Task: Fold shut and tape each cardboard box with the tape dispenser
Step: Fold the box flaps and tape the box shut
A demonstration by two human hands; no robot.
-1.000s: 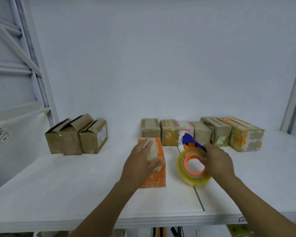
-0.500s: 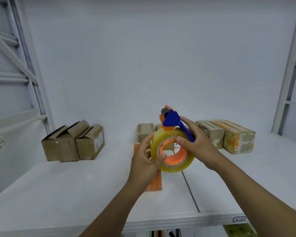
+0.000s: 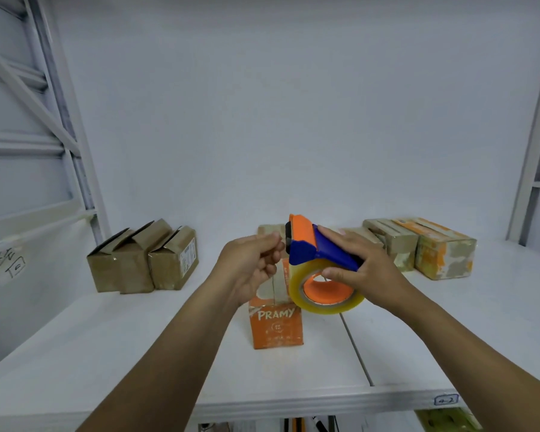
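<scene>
My right hand [image 3: 367, 272] grips the blue handle of the tape dispenser [image 3: 306, 244], holding it in the air with its orange head pointing left. A roll of clear yellowish tape [image 3: 328, 294] sits on it. The curled fingers of my left hand [image 3: 250, 266] pinch at the dispenser's mouth, where the tape end comes out; the clear strip itself is hard to see. Below the hands an orange "PRAMY" box [image 3: 276, 328] stands on the white table [image 3: 138, 353], its top flaps folded down. At the left stand brown boxes [image 3: 141, 260] with open flaps.
A row of taped boxes [image 3: 418, 247] lines the back right, and one more box [image 3: 267, 229] shows behind my left hand. Shelf uprights stand at the left [image 3: 60, 120] and right [image 3: 536, 151]. A seam [image 3: 356, 353] runs across the table to its front edge [image 3: 293, 406].
The dispenser was lifted off the table and turned so its head points left. My left hand left the orange box, touched the roll, then moved up to the dispenser's mouth.
</scene>
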